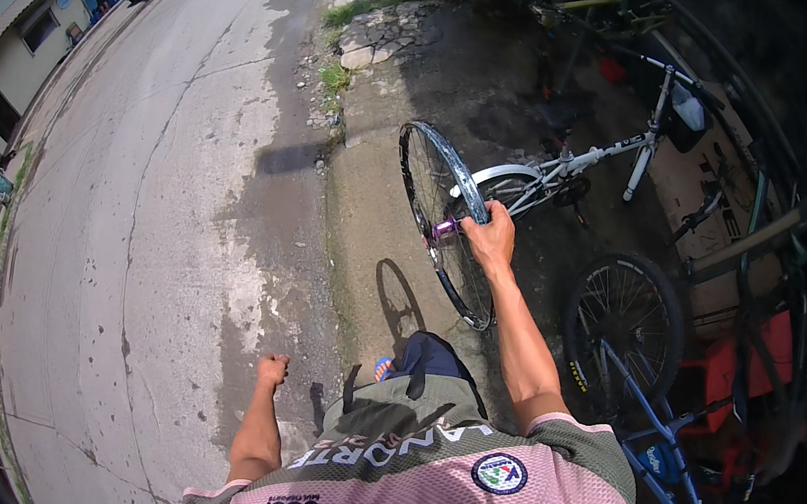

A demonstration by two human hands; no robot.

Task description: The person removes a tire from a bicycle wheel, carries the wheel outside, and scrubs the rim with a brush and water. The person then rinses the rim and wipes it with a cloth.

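right grip clasps a wheel over concrete, left grip curled above the road.

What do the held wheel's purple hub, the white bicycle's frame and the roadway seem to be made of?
Purple hub of the wheel in the right hand: probably metal, perhaps anodised, from its bright coloured sheen.
White bicycle's frame: likely painted metal, given its smooth tubes; which metal can't be told.
Roadway: apparently concrete, matte and worn, from its pale grey surface and long cracks.
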